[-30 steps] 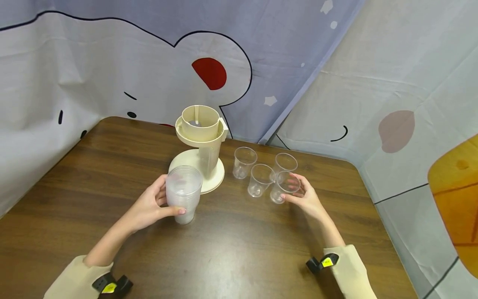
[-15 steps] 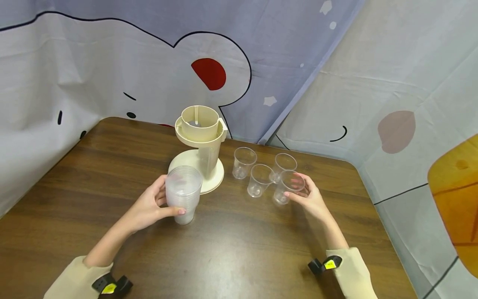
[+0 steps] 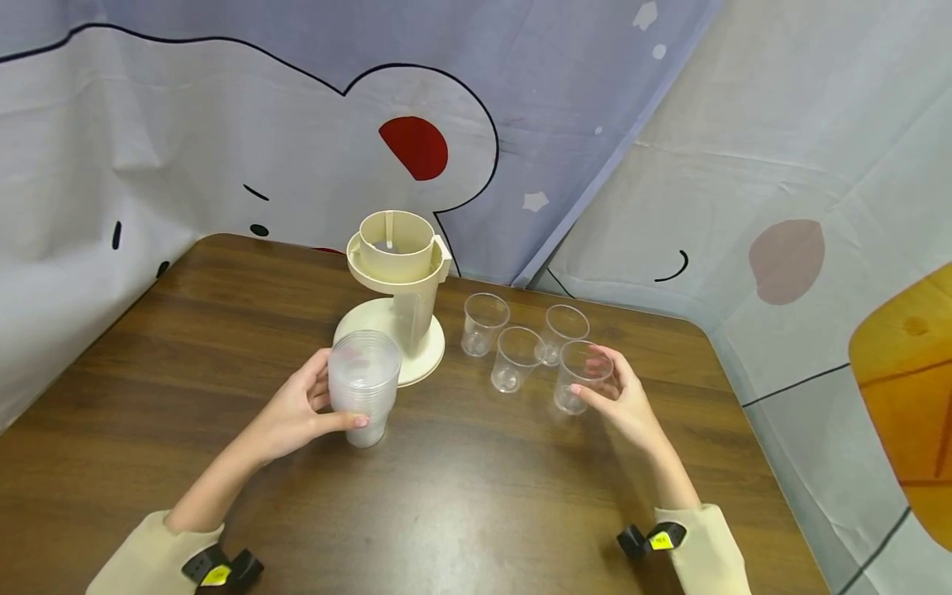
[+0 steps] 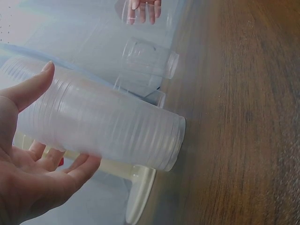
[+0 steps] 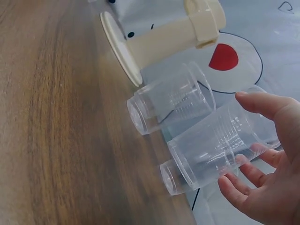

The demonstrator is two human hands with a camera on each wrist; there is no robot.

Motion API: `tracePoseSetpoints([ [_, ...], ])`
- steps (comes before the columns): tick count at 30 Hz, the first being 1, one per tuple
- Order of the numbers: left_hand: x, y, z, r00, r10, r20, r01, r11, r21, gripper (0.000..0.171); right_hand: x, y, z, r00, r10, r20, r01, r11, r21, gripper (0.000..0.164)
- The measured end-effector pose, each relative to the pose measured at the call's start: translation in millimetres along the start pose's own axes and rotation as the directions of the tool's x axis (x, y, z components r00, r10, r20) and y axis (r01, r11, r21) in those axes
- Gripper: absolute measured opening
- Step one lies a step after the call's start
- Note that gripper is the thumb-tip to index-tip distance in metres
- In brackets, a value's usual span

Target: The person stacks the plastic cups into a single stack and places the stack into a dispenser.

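My left hand [image 3: 305, 405] grips a tall stack of clear plastic cups [image 3: 364, 376], thumb on the near side and fingers behind. In the left wrist view the stack [image 4: 108, 117] has its base right at the tabletop. To the right, a single clear plastic cup [image 3: 573, 364] stands upright between the thumb and fingers of my right hand [image 3: 628, 405]. The right wrist view shows that cup [image 5: 206, 145] from the side, the fingers near its rim. Three more upright cups stand just left of and behind it: a left one [image 3: 485, 324], a front one [image 3: 518, 357] and a back one [image 3: 564, 324].
A cream plastic stand [image 3: 422, 355] with a round base and an open cylinder on top stands behind the stack. The brown wooden table [image 3: 461, 504] ends at a printed curtain [image 3: 312, 149] at the back and right. Each wrist wears a black strap device [image 3: 653, 541].
My right hand has moved its cup a little to the right, opening a gap from the front and back cups. The left hand and its stack stay put.
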State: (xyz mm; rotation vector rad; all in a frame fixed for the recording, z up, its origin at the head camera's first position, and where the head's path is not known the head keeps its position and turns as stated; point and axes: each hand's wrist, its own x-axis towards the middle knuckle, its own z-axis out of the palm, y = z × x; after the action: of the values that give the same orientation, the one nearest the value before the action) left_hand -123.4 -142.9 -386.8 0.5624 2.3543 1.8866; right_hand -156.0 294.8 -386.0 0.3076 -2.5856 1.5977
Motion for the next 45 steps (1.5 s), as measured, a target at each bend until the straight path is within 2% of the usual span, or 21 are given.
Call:
tracePoseSetpoints([
  [9, -0.5, 0.2, -0.2, 1.0, -0.002, 0.003, 0.002, 1.0, -0.005, 0.071, -4.1, -7.5, 1.8, 0.999, -0.046, 0.001, 0.046, 0.999, -0.006, 0.065],
  [20, -1.0, 1.5, -0.2, 1.0, -0.007, -0.003, 0.007, 1.0, 0.009, 0.071, -10.6, -29.5, 12.9, 0.991, -0.136, -0.006, 0.136, 0.99, -0.031, 0.065],
  [31, -0.8, 0.2, -0.1, 1.0, -0.006, -0.003, 0.006, 1.0, -0.002, 0.071, -12.0, -44.8, 28.9, 0.982, -0.183, 0.038, 0.183, 0.983, 0.004, 0.067],
  [40, 0.0, -1.1, 0.6, 1.0, 0.005, -0.008, -0.006, 1.0, -0.011, 0.072, -10.5, -55.3, 41.7, 0.976, -0.211, 0.044, 0.208, 0.975, 0.072, 0.07],
  [45, -0.2, -1.0, 0.8, 1.0, 0.009, -0.01, -0.009, 1.0, -0.014, 0.072, -12.5, -62.7, 48.0, 0.971, -0.234, 0.051, 0.23, 0.97, 0.077, 0.069],
])
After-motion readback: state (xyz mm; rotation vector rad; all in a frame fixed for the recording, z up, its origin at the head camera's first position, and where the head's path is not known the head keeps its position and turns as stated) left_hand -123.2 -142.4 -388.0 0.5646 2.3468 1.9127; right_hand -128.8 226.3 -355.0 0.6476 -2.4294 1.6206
